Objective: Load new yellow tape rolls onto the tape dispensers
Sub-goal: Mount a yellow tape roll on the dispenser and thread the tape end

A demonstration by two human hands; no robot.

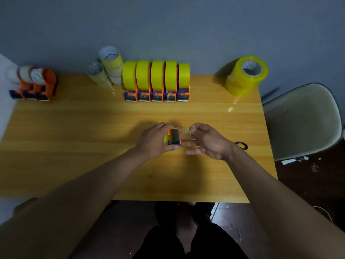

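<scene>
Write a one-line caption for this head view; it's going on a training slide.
Left hand holds an orange tape dispenser while the right hand pulls its tape end.

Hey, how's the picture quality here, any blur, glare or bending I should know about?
Head view: wide-angle bending curves the table edges; dim room light, soft shadow under both hands; the dispenser in the left hand looks soft; the clear tape strip pinched by the right hand is barely visible; small glare by the yellow rolls.

No text, label, brand or number can be read anywhere; the printing inside the tape roll cores is too blurred.
</scene>
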